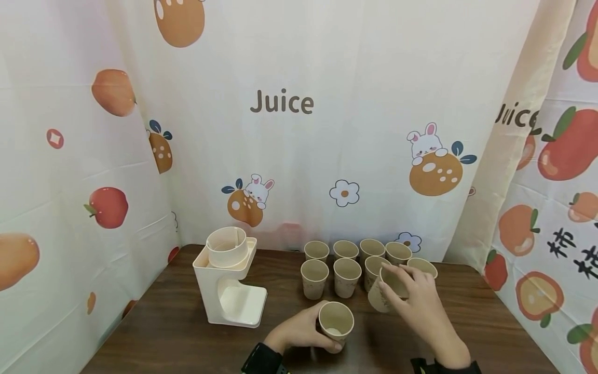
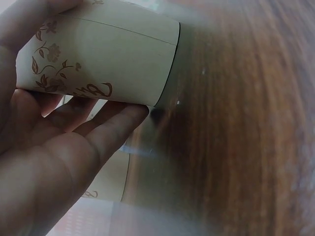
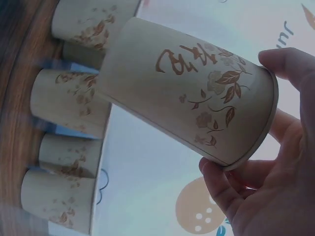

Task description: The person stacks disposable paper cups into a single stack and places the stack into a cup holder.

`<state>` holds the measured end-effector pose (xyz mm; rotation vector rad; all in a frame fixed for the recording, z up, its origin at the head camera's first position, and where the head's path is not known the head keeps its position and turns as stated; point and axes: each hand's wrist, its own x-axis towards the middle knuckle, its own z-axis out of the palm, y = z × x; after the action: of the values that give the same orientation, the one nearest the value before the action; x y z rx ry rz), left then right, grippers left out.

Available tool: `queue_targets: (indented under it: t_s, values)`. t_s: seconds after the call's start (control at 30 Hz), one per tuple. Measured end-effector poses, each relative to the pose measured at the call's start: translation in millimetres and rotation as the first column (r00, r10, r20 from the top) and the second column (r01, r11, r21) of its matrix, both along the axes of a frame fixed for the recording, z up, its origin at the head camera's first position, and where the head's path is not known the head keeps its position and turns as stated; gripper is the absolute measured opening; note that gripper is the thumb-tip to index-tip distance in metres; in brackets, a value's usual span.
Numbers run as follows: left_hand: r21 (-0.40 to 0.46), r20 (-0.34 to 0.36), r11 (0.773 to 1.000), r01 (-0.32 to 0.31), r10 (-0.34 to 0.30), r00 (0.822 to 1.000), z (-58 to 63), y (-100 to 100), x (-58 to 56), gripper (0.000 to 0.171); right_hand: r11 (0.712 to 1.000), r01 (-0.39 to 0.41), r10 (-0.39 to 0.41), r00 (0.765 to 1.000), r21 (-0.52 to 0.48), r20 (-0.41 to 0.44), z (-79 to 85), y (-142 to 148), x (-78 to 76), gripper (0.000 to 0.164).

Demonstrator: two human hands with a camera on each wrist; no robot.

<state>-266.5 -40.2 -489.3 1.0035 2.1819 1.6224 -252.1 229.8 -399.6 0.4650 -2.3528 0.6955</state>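
Observation:
My left hand grips a beige paper cup, its thumb and fingers around the side; the mouth faces up. In the left wrist view, brown flowers and lettering show on this cup, close over the wood; whether its base touches is hard to tell. My right hand holds a second paper cup by the rim, tilted above the table. The right wrist view shows this cup pinched at its wide end by thumb and fingers. Both cups have the same print.
Several matching paper cups stand in rows behind my hands, some partly hidden by my right hand. A cream stand with a round funnel-like top is at the left on the brown wooden table. A printed curtain hangs behind.

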Motion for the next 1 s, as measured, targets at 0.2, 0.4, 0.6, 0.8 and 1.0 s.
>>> queue_targets:
  t_s: [0.2, 0.4, 0.6, 0.8, 1.0]
  values:
    - [0.004, 0.000, 1.000, 0.005, -0.005, 1.000, -0.9, 0.1, -0.3, 0.064, 0.999, -0.040, 0.039, 0.999, -0.025, -0.021, 7.4, -10.0, 6.1, 0.041]
    - [0.010, -0.005, 1.000, 0.014, -0.014, 1.000, 1.4, 0.6, 0.3, 0.063, 0.998, -0.066, 0.065, 0.995, -0.010, -0.071, 8.5, -19.1, 7.3, 0.042]
    - [0.008, -0.014, 1.000, 0.017, -0.017, 1.000, 1.6, -0.3, -1.1, 0.065, 0.992, -0.127, 0.128, 0.988, 0.008, -0.089, 10.5, -34.7, 11.9, 0.043]
    - [-0.004, 0.009, 0.999, 0.033, -0.033, 0.999, 2.5, -0.9, -1.2, 0.065, 0.982, -0.185, 0.189, 0.978, 0.047, -0.089, 10.9, -50.0, 20.3, 0.045]
    - [-0.023, 0.025, 0.999, 0.030, -0.029, 0.999, 4.9, -1.8, -0.4, 0.063, 0.970, -0.230, 0.235, 0.970, 0.071, -0.065, 10.2, -61.3, 25.4, 0.044]
